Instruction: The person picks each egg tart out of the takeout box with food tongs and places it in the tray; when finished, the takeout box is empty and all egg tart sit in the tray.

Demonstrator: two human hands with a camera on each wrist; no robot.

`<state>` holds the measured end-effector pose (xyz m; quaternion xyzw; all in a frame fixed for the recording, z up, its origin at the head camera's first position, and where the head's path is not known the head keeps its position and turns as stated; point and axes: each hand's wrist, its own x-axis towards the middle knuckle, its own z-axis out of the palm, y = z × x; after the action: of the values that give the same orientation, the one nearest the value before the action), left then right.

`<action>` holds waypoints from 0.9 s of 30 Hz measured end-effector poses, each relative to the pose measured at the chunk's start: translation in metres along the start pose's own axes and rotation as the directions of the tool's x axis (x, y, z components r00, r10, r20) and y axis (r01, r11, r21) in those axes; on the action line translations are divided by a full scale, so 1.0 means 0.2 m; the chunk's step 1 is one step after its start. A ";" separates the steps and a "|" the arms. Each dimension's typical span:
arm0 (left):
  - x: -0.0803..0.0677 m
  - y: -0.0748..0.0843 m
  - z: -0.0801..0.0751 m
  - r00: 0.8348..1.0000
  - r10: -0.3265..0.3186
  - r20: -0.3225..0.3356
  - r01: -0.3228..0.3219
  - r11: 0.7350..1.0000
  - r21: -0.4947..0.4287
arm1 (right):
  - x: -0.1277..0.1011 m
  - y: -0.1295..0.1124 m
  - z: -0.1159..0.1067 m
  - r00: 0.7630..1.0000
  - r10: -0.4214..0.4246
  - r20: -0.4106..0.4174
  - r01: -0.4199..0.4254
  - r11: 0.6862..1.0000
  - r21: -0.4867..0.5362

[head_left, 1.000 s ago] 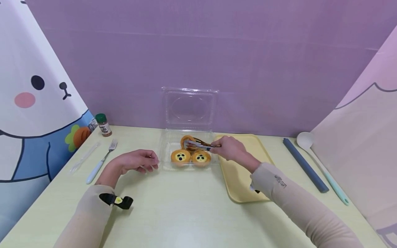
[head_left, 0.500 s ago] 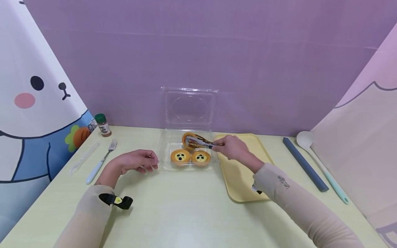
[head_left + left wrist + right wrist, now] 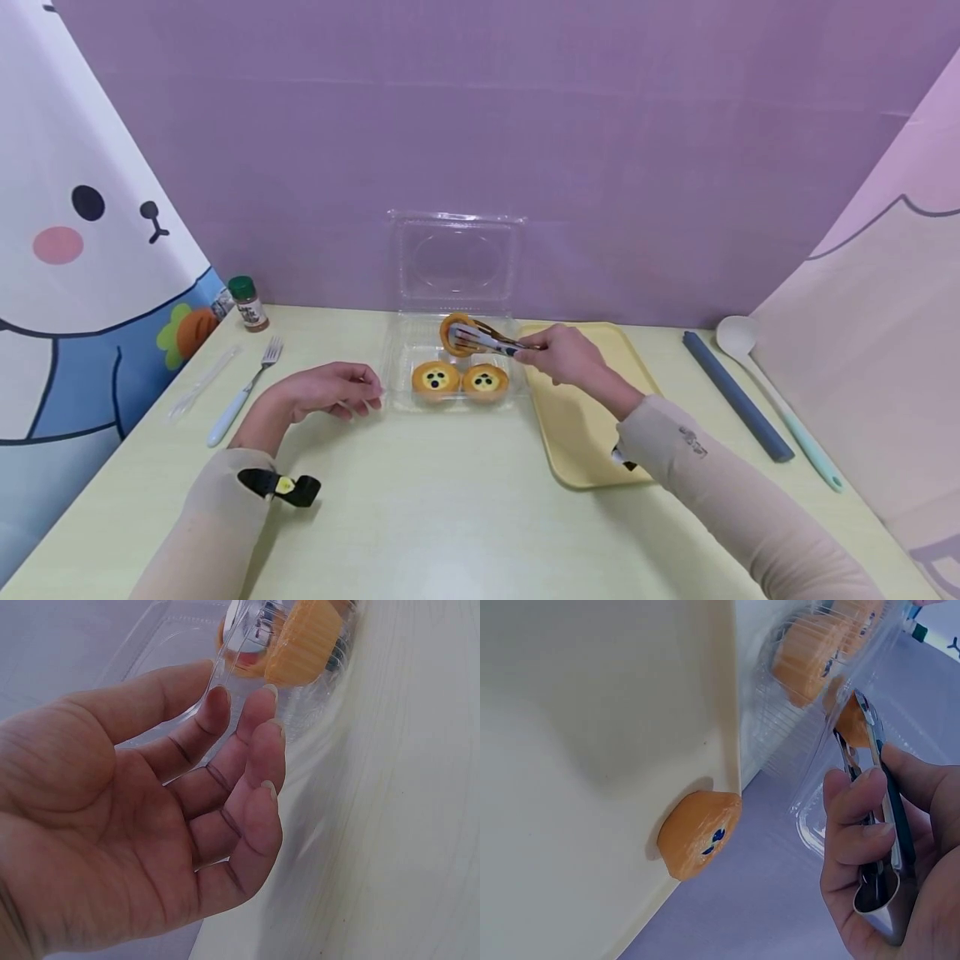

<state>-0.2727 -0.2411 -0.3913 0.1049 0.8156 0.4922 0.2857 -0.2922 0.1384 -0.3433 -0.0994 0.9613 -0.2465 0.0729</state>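
Note:
A clear clamshell box (image 3: 399, 367) stands open at the table's middle, its lid upright. Two orange tarts (image 3: 436, 379) (image 3: 484, 381) sit in its front row. My right hand (image 3: 538, 352) grips metal tongs (image 3: 487, 342), which pinch a third tart (image 3: 454, 331) tilted on edge just above the box's back row. In the right wrist view the tongs (image 3: 875, 772) clamp that tart (image 3: 849, 720), and another tart (image 3: 699, 834) lies on the yellow tray (image 3: 592, 750). My left hand (image 3: 358, 393) rests on the table beside the box, fingers (image 3: 259, 742) relaxed near its wall (image 3: 187, 652).
The yellow tray (image 3: 585, 425) lies right of the box. A spice jar (image 3: 248, 302), a fork (image 3: 243, 390) and a clear plastic utensil (image 3: 202, 382) lie at the left. A grey-blue bar (image 3: 737, 397) and a white ladle (image 3: 780, 404) lie at the right. Purple wall panels close off the back.
The tongs have lifted the pinched tart a little up out of the box's back row, and my right hand has risen slightly. My left hand has stayed put.

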 end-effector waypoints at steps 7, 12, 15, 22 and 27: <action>0.00 0.00 0.00 1.000 0.006 0.004 -0.006 1.000 -0.005 | -0.03 0.02 -0.03 1.000 -0.018 -0.011 0.018 1.000 0.025; -0.01 0.00 0.00 1.000 0.007 0.008 -0.007 1.000 -0.009 | -0.05 0.04 -0.04 0.999 -0.030 -0.027 0.030 0.999 0.028; -0.01 0.00 0.00 1.000 0.009 0.010 -0.009 1.000 -0.005 | -0.05 0.05 -0.05 0.999 -0.030 -0.036 0.031 0.999 0.027; 0.00 0.00 0.00 1.000 -0.001 0.001 0.001 1.000 -0.003 | -0.08 0.06 -0.08 0.998 -0.022 -0.054 0.024 0.999 0.031; 0.00 0.00 0.00 1.000 -0.005 -0.004 0.005 1.000 -0.005 | -0.10 0.07 -0.10 0.997 -0.032 -0.069 0.035 0.998 0.044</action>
<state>-0.2723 -0.2413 -0.3909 0.1012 0.8152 0.4935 0.2858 -0.2784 0.1642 -0.3305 -0.1055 0.9556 -0.2724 0.0382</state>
